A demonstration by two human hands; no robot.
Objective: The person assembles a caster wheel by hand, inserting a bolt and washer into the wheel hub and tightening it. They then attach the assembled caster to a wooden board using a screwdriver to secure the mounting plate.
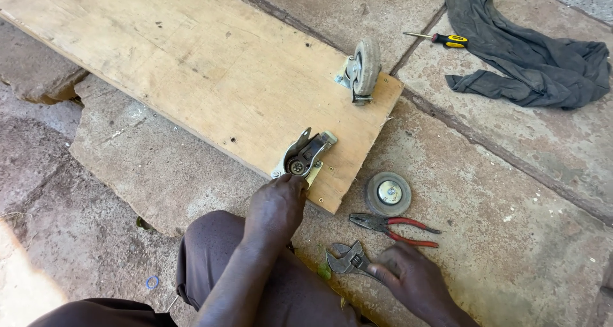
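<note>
— Caster bracket [305, 155], the wheel-less one: where was it?

— It sat at the near edge of the wooden board [191, 59], close to the board's right end, its metal fork lying tilted and empty. The left hand [276, 207] was just near of it, fingertips touching the bracket's base plate, fingers curled down onto it. Whether they actually gripped it, I could not tell.

— And the right hand?

— The right hand [412, 277] was low on the stone floor [511, 174], to the right of the person's knee, resting on the handle of an adjustable wrench [348, 260]. The fingers lay over the handle rather than clearly wrapped round it. The two hands were well apart.

— What lay round them?

— A loose grey caster wheel [388, 193] lay flat on the floor just right of the board's near corner. Red-handled pliers [393, 228] lay between that wheel and the wrench. A second caster [362, 68], wheel fitted, stood at the board's far right corner. Farther right, a yellow-and-black screwdriver [444, 40] lay touching a crumpled dark grey cloth [530, 59].
</note>
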